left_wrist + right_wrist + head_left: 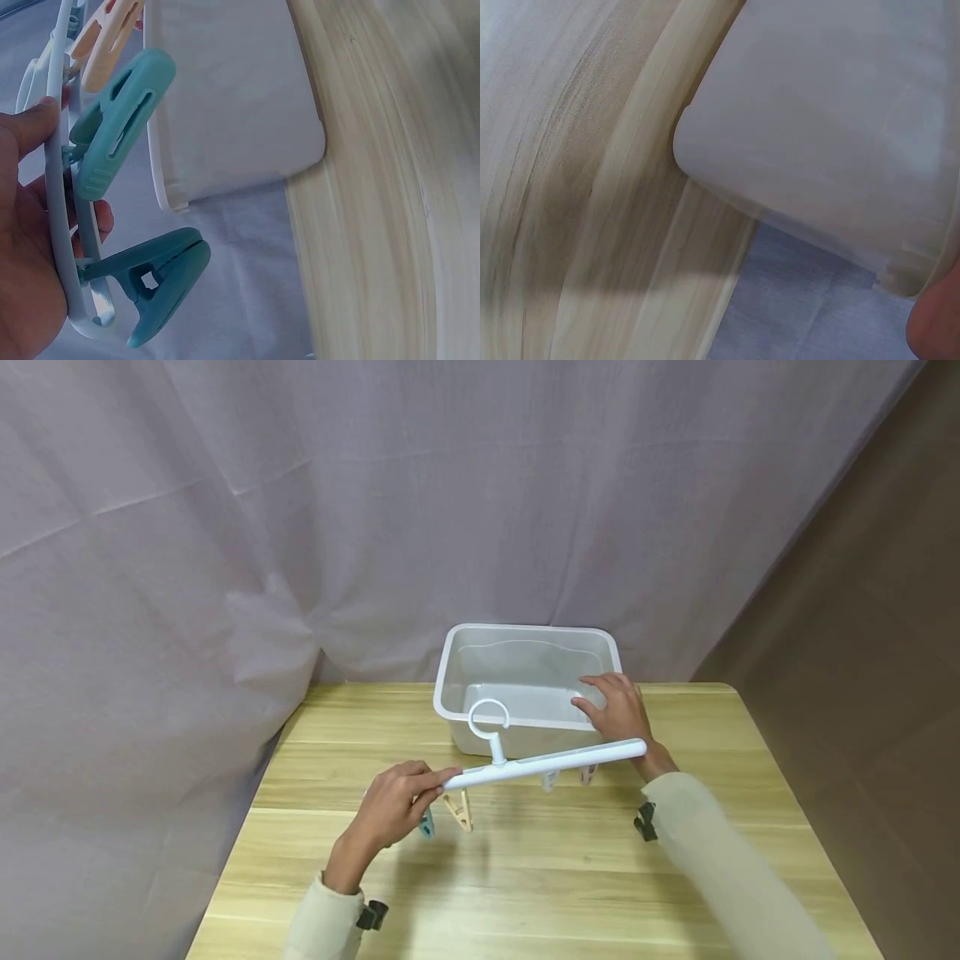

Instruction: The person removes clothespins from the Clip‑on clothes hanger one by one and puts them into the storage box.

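A white clip hanger (543,766) with a round hook is held up at its left end by my left hand (397,797), thumb and fingers gripping the bar. From the bar hang two teal clips (126,124), a peach clip (459,812), a pale clip (550,779) and a pinkish clip (587,774). The right hand (621,706) is over the front right rim of a light grey plastic bin (491,742), thumb and fingers apart, with nothing between them. In the right wrist view only a bit of that hand shows, beside the bin's rim.
The bin stands at the back edge of a wood-grain table (555,877). A grey curtain (480,510) hangs right behind it, and a darker cloth (855,635) is on the right.
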`<state>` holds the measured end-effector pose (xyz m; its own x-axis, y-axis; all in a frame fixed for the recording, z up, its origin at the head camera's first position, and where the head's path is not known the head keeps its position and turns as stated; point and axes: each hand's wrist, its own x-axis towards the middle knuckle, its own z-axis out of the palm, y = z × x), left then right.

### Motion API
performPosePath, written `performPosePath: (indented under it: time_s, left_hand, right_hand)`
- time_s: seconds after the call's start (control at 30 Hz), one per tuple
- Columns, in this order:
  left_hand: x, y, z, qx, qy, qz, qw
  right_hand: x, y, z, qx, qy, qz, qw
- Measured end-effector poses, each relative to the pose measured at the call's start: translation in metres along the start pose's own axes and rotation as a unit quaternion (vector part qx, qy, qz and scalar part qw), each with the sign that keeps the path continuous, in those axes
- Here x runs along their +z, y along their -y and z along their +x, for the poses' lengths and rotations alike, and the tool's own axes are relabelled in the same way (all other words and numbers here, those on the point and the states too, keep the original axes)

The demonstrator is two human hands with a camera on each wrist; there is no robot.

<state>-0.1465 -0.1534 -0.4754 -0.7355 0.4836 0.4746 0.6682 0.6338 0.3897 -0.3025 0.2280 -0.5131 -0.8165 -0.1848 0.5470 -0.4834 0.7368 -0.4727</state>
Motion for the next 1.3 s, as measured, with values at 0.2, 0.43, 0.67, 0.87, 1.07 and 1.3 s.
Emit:
performPosePath:
  time_s: [0.2,0.43,0.67,0.87,1.07,1.3]
  left_hand:
    - [0.000,-0.001,0.000,-0.004,0.002,0.001,1.0000]
    - [-0.002,-0.004,0.001,-0.002,0.003,-0.006,1.0000]
    - [-0.002,-0.004,0.002,0.001,-0.002,-0.006,1.0000]
    - [0.001,-0.004,0.002,-0.001,0.001,-0.008,1.0000]
    - [0.004,-0.004,0.004,0.006,-0.003,-0.012,0.9999]
    - [0.002,-0.004,0.001,0.002,-0.008,-0.007,0.9999]
  right_hand:
    - [-0.001,-0.001,-0.001,0.000,0.000,-0.005,1.000]
    - [-0.008,0.002,-0.006,-0.016,-0.025,0.016,0.999]
    - [-0.027,0.017,-0.010,-0.043,-0.072,0.040,0.996]
    - [-0.039,0.012,-0.026,-0.052,-0.102,0.038,0.993]
    - [-0.057,0.004,-0.056,-0.016,-0.109,0.039,0.993]
    - [-0.066,0.011,-0.098,0.079,-0.099,0.050,0.991]
